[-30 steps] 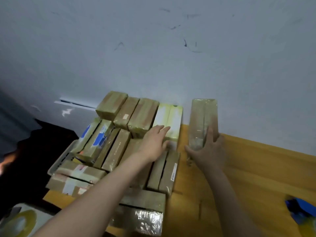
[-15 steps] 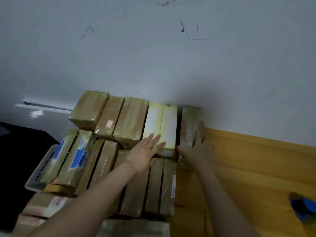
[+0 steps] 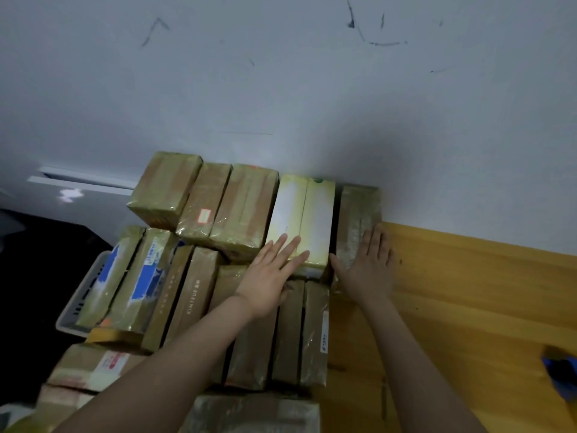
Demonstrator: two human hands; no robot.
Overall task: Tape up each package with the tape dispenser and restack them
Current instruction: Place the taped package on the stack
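Observation:
Several taped brown packages [image 3: 243,210] stand packed in rows against the white wall, on the left part of a wooden table [image 3: 468,292]. A taped brown package [image 3: 356,214] stands at the right end of the back row, beside a pale yellow package [image 3: 303,214]. My right hand [image 3: 368,267] lies flat with straight fingers against the near end and right side of that brown package. My left hand [image 3: 271,273] rests flat with spread fingers on the near end of the yellow package. A blue tape dispenser [image 3: 562,373] lies at the table's right edge, partly cut off.
A white slotted basket [image 3: 81,295] sits under the packages at the left. More packages [image 3: 93,367] with a red-and-white label lie at the lower left, and one [image 3: 256,414] at the bottom. The dark floor [image 3: 31,276] drops away beyond the table's left side.
The brown package in my right hand went from upright and apart to slotted in beside the yellow package against the wall. My right hand flattened on it. The view shifted left and closer.

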